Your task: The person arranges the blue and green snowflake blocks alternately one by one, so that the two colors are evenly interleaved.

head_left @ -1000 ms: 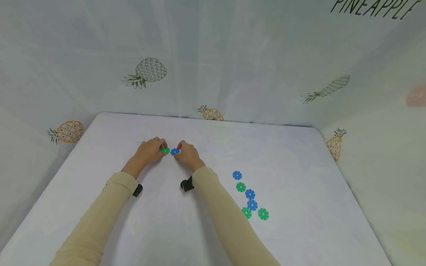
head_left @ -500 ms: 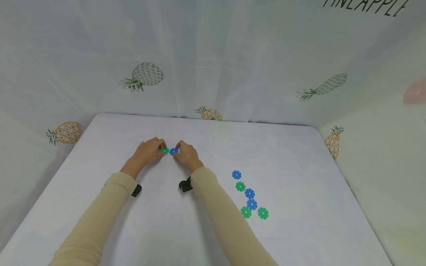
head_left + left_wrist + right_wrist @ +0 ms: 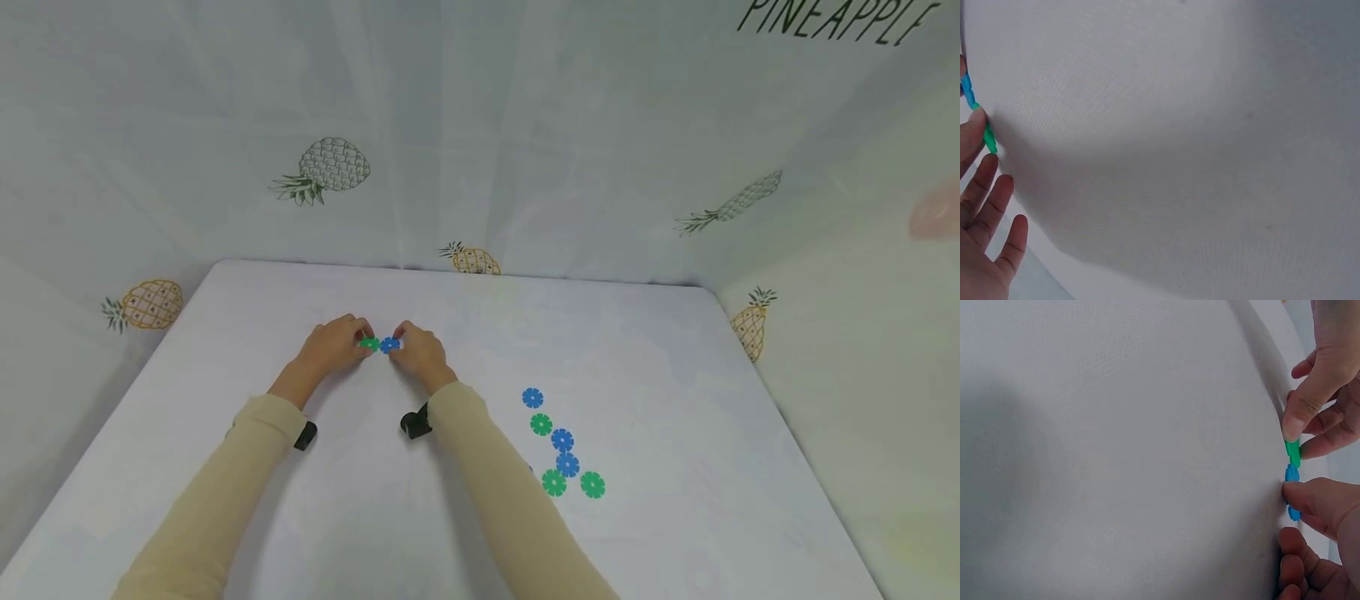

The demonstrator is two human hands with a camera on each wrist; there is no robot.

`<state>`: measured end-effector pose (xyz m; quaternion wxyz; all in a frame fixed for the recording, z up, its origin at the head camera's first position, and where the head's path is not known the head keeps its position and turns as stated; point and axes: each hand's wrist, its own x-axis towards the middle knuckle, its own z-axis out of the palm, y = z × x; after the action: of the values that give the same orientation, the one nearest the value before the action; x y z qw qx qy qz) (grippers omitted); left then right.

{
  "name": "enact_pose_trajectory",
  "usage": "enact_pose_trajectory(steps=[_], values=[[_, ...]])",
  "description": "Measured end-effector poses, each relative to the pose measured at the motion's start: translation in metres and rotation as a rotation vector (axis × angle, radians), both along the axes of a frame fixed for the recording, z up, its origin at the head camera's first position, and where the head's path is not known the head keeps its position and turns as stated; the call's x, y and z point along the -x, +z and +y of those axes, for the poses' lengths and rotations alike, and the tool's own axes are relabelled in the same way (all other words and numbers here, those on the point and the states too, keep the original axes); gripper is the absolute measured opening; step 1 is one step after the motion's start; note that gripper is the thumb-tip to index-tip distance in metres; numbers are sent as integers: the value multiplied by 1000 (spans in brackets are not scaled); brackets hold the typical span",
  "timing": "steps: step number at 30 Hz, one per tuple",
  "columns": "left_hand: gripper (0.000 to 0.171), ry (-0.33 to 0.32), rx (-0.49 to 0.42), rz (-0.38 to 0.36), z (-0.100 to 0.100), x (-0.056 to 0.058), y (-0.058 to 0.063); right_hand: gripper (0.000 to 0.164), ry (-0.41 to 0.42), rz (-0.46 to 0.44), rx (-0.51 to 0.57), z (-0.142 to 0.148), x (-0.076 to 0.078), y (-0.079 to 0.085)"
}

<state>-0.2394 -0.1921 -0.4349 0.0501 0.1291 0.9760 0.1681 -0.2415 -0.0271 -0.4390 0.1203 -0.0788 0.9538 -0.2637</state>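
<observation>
Toward the back left of the white table, my left hand pinches a green notched snowflake disc between thumb and fingers. My right hand pinches a blue snowflake disc the same way. The two discs stand edge to edge, in line with each other, their rims meeting. In the right wrist view the blue disc sits directly below the green disc, both seen nearly edge-on. Thumbs and fingertips cover part of each disc.
Right of my right sleeve lie more loose discs on the table, among them a blue disc and a green disc. A sliver of another blue disc shows beside the sleeve. A pineapple-print curtain hangs behind the table.
The small gap between the green and blue discs has closed, so their edges meet. Both hands keep their pinch. The right forearm has shifted slightly left, showing a sliver of blue disc beside it.
</observation>
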Motion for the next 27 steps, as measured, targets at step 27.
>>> enact_pose_trajectory(steps=[27], values=[[27, 6, 1, 14, 0, 2, 1, 28, -7, 22, -24, -1, 3, 0]])
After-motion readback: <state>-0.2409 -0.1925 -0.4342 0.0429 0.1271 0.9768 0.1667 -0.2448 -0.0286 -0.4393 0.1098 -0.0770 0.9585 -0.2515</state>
